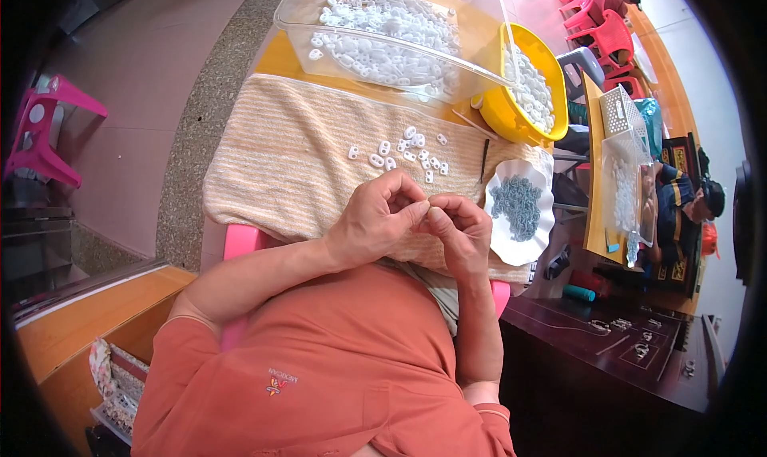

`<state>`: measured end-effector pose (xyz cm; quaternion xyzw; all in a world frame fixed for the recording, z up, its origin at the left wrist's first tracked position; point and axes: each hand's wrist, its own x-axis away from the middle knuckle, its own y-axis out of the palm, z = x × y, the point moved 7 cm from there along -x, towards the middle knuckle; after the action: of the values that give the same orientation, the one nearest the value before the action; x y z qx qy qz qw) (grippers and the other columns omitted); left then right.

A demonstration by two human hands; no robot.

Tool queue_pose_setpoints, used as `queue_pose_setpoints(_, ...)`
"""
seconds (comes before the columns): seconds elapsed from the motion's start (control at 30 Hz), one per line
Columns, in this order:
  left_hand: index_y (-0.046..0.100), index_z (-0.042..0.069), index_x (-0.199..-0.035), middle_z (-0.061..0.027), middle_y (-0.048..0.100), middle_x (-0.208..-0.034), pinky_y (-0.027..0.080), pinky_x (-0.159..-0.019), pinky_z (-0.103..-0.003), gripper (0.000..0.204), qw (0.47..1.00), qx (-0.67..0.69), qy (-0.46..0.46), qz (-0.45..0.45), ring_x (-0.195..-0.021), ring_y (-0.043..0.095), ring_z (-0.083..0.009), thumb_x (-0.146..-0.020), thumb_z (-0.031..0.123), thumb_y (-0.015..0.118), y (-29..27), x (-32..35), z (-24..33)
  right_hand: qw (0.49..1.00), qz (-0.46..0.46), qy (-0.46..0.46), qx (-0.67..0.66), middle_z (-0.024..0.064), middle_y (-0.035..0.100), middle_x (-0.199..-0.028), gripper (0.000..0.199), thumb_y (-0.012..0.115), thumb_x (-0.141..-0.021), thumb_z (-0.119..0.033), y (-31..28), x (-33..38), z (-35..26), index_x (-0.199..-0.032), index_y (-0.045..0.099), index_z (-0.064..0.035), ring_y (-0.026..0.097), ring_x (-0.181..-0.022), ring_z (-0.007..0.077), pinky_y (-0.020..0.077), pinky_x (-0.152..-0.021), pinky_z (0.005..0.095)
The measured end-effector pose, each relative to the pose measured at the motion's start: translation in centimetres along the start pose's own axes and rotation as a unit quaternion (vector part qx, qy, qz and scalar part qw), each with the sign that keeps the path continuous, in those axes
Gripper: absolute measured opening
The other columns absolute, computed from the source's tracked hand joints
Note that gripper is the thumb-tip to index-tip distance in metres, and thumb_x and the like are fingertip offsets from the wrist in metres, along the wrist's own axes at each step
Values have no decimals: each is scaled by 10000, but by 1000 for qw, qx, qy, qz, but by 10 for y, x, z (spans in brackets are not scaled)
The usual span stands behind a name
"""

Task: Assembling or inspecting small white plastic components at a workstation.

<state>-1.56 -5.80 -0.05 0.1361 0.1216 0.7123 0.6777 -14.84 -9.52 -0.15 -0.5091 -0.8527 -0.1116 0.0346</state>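
Sole view: fisheye on wearer's head, facing steeply down over red shirt (335, 329); left hand (382, 211) and right hand (459, 229) close, near centre; striped towel (280, 149) just beyond; room bending toward rim

Small white two-holed pieces (384, 148) loose on a striped towel (296, 129).
Rounded and oblong, they lie scattered just beyond the fingers (414, 212) of both hands, several bunched together, one apart at the left; the small item pinched there is mostly hidden.
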Motion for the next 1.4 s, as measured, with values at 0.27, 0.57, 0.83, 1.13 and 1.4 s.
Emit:
queue_pose_setpoints(0.27, 546, -13, -940, -41, 595, -858, 503, -693, -220, 71, 1000, -24, -10, -10, -780, 589, -75, -903, 23, 596, -1, 1, -2, 999, -1, 21, 30, 66, 656, -847, 100, 600, -899, -53, 2, 1, -1, -947, 613, 34, 620, -766, 119, 512, -707, 243)
queue_pose_setpoints(0.57, 559, -14, -915, -56, 621, -821, 520, -655, -228, 65, 999, -35, 8, 17, -749, 621, -90, -893, 33, 597, -2, 1, -4, 997, 12, -11, 75, 60, 652, -857, 109, 592, -905, -45, 3, 2, 3, -983, 599, 30, 631, -794, 118, 516, -724, 242)
queue_pose_setpoints(0.83, 531, -8, -943, -48, 600, -861, 526, -696, -231, 88, 999, -41, 4, 0, -769, 610, -82, -905, 37, 596, -2, 2, -6, 994, 10, -28, 102, 47, 640, -830, 81, 591, -899, -49, 3, 1, 1, -952, 589, 12, 615, -765, 100, 499, -695, 235)
queue_pose_setpoints(1.13, 559, 10, -923, -9, 587, -845, 480, -674, -203, 79, 995, -87, 18, 44, -765, 557, -43, -883, 37, 621, -7, 2, -12, 920, -15, -101, 378, 44, 574, -775, 38, 593, -871, 39, 4, -1, -19, -899, 576, 19, 572, -689, 79, 463, -611, 226)
queue_pose_setpoints(1.4, 551, 7, -904, -20, 589, -809, 480, -640, -206, 74, 997, -53, 10, 57, -710, 566, -57, -886, 42, 613, -10, 0, -9, 845, 54, -199, 494, 148, 596, -802, 58, 603, -839, -2, -3, -8, -51, -894, 584, 3, 586, -647, 272, 463, -600, 329)
